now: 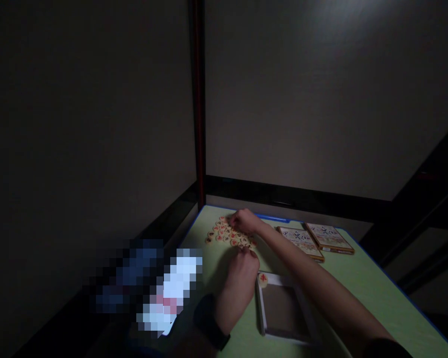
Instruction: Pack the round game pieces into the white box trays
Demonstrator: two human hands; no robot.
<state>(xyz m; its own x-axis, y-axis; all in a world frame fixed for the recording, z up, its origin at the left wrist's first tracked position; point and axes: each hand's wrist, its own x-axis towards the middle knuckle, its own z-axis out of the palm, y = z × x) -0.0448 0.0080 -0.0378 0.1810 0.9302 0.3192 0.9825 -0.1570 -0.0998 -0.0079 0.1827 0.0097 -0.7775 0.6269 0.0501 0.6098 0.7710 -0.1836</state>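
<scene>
Round wooden Chinese chess pieces [221,232] with red and dark characters lie in a loose cluster on the green table. My right hand [244,220] reaches across to the far side of the cluster, its fingers curled down among the pieces. At the near edge of the cluster is my left hand [243,266], closed, with its fingertips against the pieces. What either hand pinches, if anything, is hidden. A shallow open box [260,311] with a white rim is beside my left hand; one red-marked chess piece [263,279] rests in its far left corner.
Two flat printed boxes [330,236] lie on the right side of the green table [373,293], behind my right forearm. A blurred-out bright phone-like object [171,293] is at the left edge. Dark walls [283,99] meet in a corner behind the table.
</scene>
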